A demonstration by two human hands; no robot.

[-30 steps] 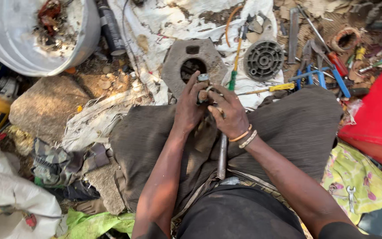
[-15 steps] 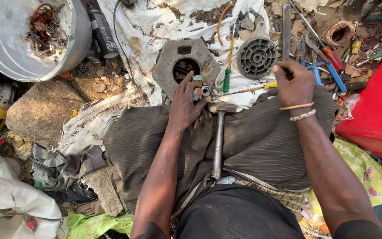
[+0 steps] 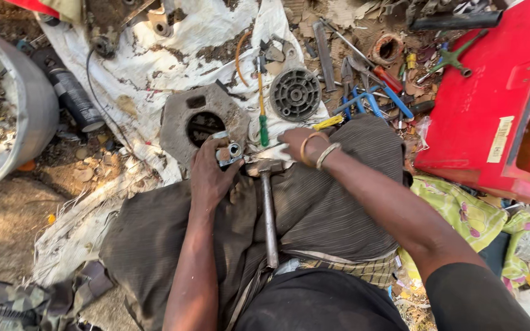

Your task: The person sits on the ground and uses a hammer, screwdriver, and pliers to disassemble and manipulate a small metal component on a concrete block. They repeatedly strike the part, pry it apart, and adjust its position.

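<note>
Head view: one small metal fitting (image 3: 229,153), pinched in the left hand (image 3: 211,175) at the lap's front edge. One hammer (image 3: 267,208) lies along the dark cloth just beside it. Right hand (image 3: 299,142) curled over a yellow-handled tool (image 3: 328,122); grip hidden. One grey housing plate (image 3: 199,119), one round ribbed disc (image 3: 295,94), one red box (image 3: 498,104) with a pale oblong label, right edge. Ground crowded.

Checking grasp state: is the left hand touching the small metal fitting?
Touching. The head view shows the left hand with its fingers wrapped around the small metal fitting, no gap visible.
</note>
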